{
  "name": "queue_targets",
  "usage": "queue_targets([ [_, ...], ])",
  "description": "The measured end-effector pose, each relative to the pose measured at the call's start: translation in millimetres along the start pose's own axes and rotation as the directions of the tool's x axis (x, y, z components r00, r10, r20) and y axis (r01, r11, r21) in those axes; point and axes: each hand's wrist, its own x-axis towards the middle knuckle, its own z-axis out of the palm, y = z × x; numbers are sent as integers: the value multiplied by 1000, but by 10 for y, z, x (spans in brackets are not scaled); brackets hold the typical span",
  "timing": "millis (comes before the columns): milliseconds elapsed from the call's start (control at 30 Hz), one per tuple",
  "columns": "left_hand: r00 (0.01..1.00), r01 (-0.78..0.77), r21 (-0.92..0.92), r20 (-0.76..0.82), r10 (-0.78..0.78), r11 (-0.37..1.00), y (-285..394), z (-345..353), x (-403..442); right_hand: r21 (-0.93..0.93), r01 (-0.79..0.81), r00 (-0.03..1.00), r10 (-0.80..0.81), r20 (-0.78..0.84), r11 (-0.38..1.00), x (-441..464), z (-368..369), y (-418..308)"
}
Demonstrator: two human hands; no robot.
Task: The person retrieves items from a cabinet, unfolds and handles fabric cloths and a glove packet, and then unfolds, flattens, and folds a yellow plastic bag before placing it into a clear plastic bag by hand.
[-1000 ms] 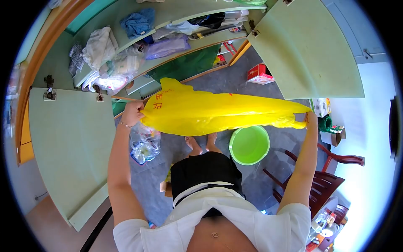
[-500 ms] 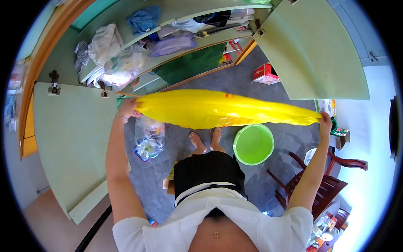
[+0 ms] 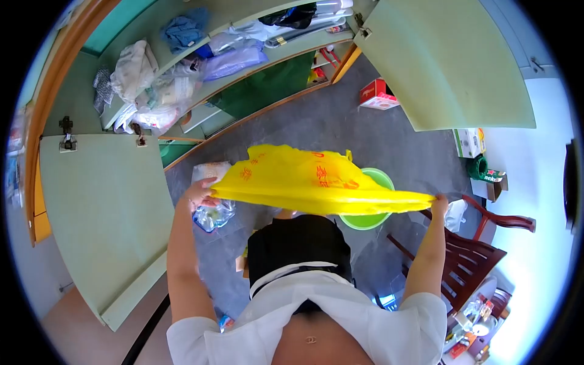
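Observation:
A yellow plastic bag (image 3: 304, 182) with red printing is stretched sideways in front of my body. My left hand (image 3: 199, 193) pinches its left end, and my right hand (image 3: 439, 204) is closed on its narrow right end. The bag's far edge stands up and looks crumpled, while the near edge is pulled straight. Below the bag, a green basin (image 3: 368, 222) on the floor is partly covered from view. Clear plastic bags (image 3: 214, 216) lie on the floor beneath my left hand.
An open cabinet with cloths (image 3: 134, 70) and a purple package (image 3: 234, 61) is ahead. Its doors stand open at left (image 3: 100, 225) and right (image 3: 450, 67). A red box (image 3: 377, 95) sits on the floor. A wooden chair (image 3: 468, 267) is at the right.
Both hands have come lower and closer to my body. The bag moved with them, and its far edge now spreads upward with more red printing showing. It covers part of the basin and my feet.

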Motion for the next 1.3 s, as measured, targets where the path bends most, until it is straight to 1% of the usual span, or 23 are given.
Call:
queue_targets([
  [33, 999, -29, -20, 30, 30, 999, 156, 158, -174, -136, 72, 994, -59, 95, 988, 88, 116, 103],
  [100, 992, -76, -90, 94, 85, 993, 239, 495, -312, -233, 105, 993, -114, -27, 967, -647, -501, -1128],
  [133, 984, -105, -138, 130, 124, 985, 266, 684, -317, -120, 231, 967, -241, -77, 965, -831, -582, -1484],
  [200, 982, -156, -157, 80, 170, 975, 398, 1248, -417, 338, 506, 822, -563, 91, 793, -1380, -685, -2205],
  [267, 952, -296, -183, 20, 305, 937, 415, 1770, -395, 543, 656, 472, -846, 248, 525, -2033, -725, -2784],
  [333, 890, -444, -127, 52, 453, 887, 411, 2109, -341, 552, 787, 243, -961, 133, 276, -2438, -514, -3111],
  [367, 853, -483, -216, 102, 512, 848, 442, 2160, -438, 622, 728, 288, -952, 107, 290, -2491, -351, -3154],
  [433, 753, -538, -401, 166, 636, 741, 611, 2178, -737, 679, 694, 209, -969, 129, 241, -2293, -337, -3154],
  [467, 787, -588, -273, 27, 617, 762, 648, 2008, -818, 709, 671, 166, -976, 141, 217, -2184, -355, -3124],
  [533, 676, -695, 124, -223, 702, 708, 549, 1387, -710, 741, 571, 344, -923, 173, 352, -2015, -453, -3019],
  [567, 522, -705, 384, -288, 803, 597, 440, 1063, -524, 781, 485, 349, -906, 240, 394, -1854, -547, -2925],
  [633, 367, -288, 795, -422, 829, 533, 432, 487, -394, 828, 357, 364, -881, 302, 432, -1609, -723, -2827],
  [733, 496, -156, 845, -380, 781, 511, 655, 318, -248, 890, 248, 354, -891, 285, 383, -1344, -844, -2741],
  [767, 516, -137, 891, -308, 799, 432, 718, 319, -205, 907, 217, 337, -900, 279, 362, -1256, -885, -2709],
  [833, 560, -108, 959, -159, 813, 262, 869, 384, -160, 925, 56, 473, -826, 307, 376, -1139, -876, -2601],
  [933, 702, -255, 933, -3, 712, 256, 842, 140, 248, 955, -131, 715, -642, 278, 268, -799, -830, -2376],
  [967, 632, -296, 918, -20, 775, 265, 784, 70, 303, 964, -173, 791, -555, 259, 202, -642, -803, -2300],
  [1033, 483, -375, 886, -63, 873, 272, 676, 9, 296, 951, -81, 841, -493, 225, 297, -293, -674, -2043],
  [1100, 528, -418, 869, -5, 849, 265, 763, 149, 218, 928, -88, 887, -395, 238, 362, -41, -363, -1880],
  [1133, 549, -438, 858, 19, 836, 268, 823, 235, 154, 905, 65, 913, -391, 116, 421, -20, -314, -1907],
  [1200, 495, -557, 787, 56, 867, 267, 983, 399, -28, 777, 349, 904, -408, -130, 524, -33, -201, -2002],
  [1233, 474, -603, 748, 54, 879, 279, 1080, 538, -169, 263, 468, 832, -320, -453, 843, -200, -320, -2199],
  [1300, 432, -682, 691, 117, 894, 239, 1239, 801, -280, 334, 658, 717, -426, -552, 675, -721, -613, -2772],
])
